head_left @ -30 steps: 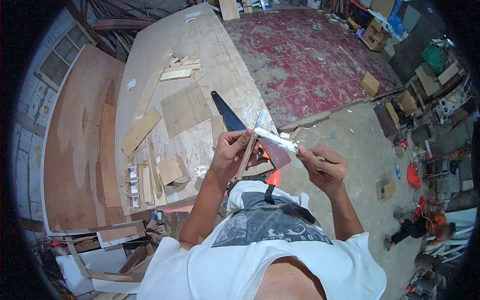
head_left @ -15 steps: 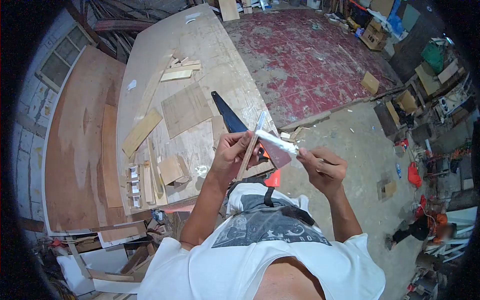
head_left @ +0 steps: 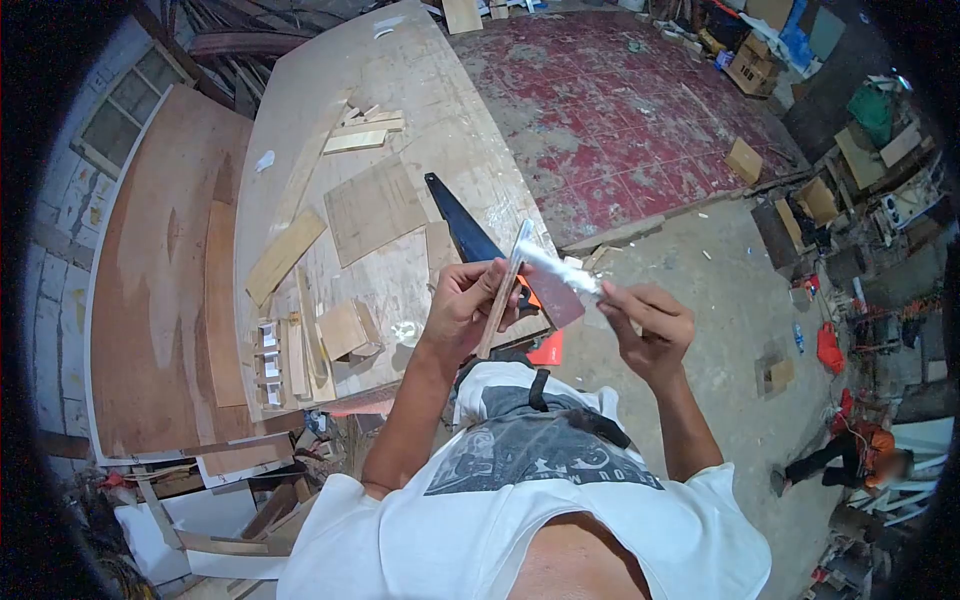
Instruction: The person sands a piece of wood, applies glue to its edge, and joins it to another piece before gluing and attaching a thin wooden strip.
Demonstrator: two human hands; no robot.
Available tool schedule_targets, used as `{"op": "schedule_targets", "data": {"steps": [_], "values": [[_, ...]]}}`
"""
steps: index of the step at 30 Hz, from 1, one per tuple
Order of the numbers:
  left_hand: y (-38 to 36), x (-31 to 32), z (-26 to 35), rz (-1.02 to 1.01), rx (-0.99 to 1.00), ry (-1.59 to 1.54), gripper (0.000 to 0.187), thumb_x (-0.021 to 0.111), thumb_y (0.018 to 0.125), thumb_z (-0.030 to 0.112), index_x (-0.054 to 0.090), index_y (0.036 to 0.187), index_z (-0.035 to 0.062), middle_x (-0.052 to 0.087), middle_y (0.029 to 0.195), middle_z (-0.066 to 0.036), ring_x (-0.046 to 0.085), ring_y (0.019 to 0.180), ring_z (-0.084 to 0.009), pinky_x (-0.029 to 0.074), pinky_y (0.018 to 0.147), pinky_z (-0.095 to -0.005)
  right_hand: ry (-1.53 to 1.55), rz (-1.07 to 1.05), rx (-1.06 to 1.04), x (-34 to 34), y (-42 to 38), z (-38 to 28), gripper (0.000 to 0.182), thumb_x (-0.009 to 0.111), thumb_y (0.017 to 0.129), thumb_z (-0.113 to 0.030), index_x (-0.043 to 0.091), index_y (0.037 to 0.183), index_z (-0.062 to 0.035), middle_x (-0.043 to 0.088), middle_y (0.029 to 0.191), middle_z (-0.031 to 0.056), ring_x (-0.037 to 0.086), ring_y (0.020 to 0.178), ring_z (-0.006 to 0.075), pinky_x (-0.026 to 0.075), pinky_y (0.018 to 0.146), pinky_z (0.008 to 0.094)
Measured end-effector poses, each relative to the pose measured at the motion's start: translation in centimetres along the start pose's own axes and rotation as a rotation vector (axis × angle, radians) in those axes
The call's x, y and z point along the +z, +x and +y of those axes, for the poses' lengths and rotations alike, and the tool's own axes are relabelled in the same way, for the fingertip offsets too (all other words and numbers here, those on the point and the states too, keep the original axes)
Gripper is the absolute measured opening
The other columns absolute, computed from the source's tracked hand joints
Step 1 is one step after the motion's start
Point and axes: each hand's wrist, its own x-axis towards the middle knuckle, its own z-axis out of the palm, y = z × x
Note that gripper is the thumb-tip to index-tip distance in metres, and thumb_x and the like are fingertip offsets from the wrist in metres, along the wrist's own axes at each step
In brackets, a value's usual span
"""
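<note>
My left hand (head_left: 465, 308) is closed around a thin wooden strip (head_left: 497, 312), which stands tilted with a pale, whitish upper end. In my right hand (head_left: 652, 330) is a slim stick covered in white (head_left: 565, 274), pinched between thumb and fingers. Its far end meets or nearly meets the strip's upper part; motion blur hides the exact contact. Behind my left hand, a handsaw (head_left: 462, 222) with a dark blade and an orange-black handle lies on the plywood table (head_left: 400, 75).
Wood offcuts (head_left: 358, 140), a thin square panel (head_left: 375, 212) and a small wooden block (head_left: 347, 330) lie on the table. A large brown board (head_left: 165, 280) leans at left. Another person in orange (head_left: 878, 447) is at the lower right, near cluttered shelves.
The white-covered stick has shifted slightly against the strip, and my right hand's fingers have turned. My left hand stays nearly still. More of the other person shows at right.
</note>
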Motion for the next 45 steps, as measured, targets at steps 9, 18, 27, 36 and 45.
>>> {"op": "schedule_targets", "data": {"steps": [9, 18, 27, 36, 45], "values": [[-0.4, 0.1, 0.4, -0.054, -0.014, -0.048, 0.034, 0.056, 0.089, 0.028, 0.063, 0.090, -0.0049, 0.059, 0.064, -0.007, 0.052, 0.047, -0.0115, 0.041, 0.042, -0.0221, -0.140, -0.079, -0.070, -0.3, -0.4, 0.2, 0.032, 0.070, 0.070, 0.005, 0.067, 0.101, -0.0044, 0.066, 0.080, 0.0102, 0.063, 0.065, 0.0172, 0.049, 0.057, 0.0248], [-0.6, 0.0, 0.6, 0.009, -0.026, -0.026, 0.033, 0.055, 0.090, 0.027, 0.064, 0.087, -0.0040, 0.060, 0.064, -0.008, 0.053, 0.046, -0.0115, 0.040, 0.041, -0.0220, -0.095, -0.018, -0.086, 0.0, 0.4, 0.4, 0.033, 0.071, 0.066, 0.010, 0.069, 0.096, -0.0025, 0.063, 0.074, 0.0095, 0.059, 0.060, 0.0151, 0.045, 0.051, 0.0236], [0.0, -0.1, 0.7, 0.054, 0.000, 0.038, 0.040, 0.052, 0.091, 0.032, 0.061, 0.097, -0.0072, 0.057, 0.063, -0.005, 0.048, 0.044, -0.0102, 0.038, 0.040, -0.0220, 0.051, -0.146, -0.029, 0.7, 0.2, 0.2, 0.023, 0.070, 0.072, 0.004, 0.068, 0.095, 0.0006, 0.062, 0.073, 0.0093, 0.058, 0.058, 0.0134, 0.044, 0.049, 0.0241], [0.4, -0.2, -0.1, 0.063, 0.052, 0.022, 0.036, 0.055, 0.089, 0.032, 0.062, 0.077, -0.0012, 0.060, 0.065, -0.007, 0.054, 0.053, -0.0120, 0.044, 0.049, -0.0241, 0.825, 0.001, 0.876, 1.3, -0.2, 1.3, 0.017, 0.063, 0.084, -0.010, 0.066, 0.096, 0.0031, 0.055, 0.065, 0.0018, 0.043, 0.052, 0.0062, 0.031, 0.045, 0.0206], [0.5, -0.5, 0.2, 0.097, 0.024, 0.007, 0.034, 0.054, 0.090, 0.029, 0.062, 0.095, -0.0039, 0.061, 0.068, -0.007, 0.057, 0.056, -0.0102, 0.045, 0.049, -0.0220, 0.747, -0.257, 0.933, 1.0, -0.6, 2.2, 0.020, 0.065, 0.083, -0.014, 0.067, 0.096, 0.0013, 0.056, 0.068, 0.0000, 0.044, 0.056, 0.0044, 0.032, 0.047, 0.0192]]}}
